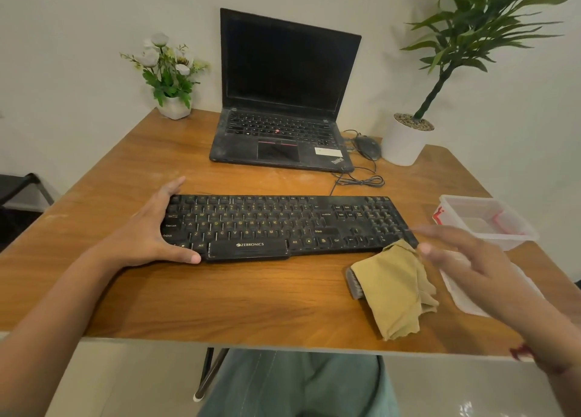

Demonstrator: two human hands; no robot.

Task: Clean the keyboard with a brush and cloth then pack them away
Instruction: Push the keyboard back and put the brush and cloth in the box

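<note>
A black keyboard (283,225) lies across the middle of the wooden table (220,297). My left hand (147,231) grips its left end, fingers along the far edge and thumb on the near edge. A tan cloth (393,287) lies crumpled at the keyboard's near right corner. It covers most of a grey brush (353,283), whose bristle end pokes out on the left. My right hand (465,256), blurred, hovers just right of the cloth with fingers straight and holds nothing.
A clear plastic box (490,218) stands at the right, its lid (471,294) lying under my right hand. Behind are an open laptop (283,102), a wired mouse (367,146), a flower pot (171,108) and a potted plant (404,140).
</note>
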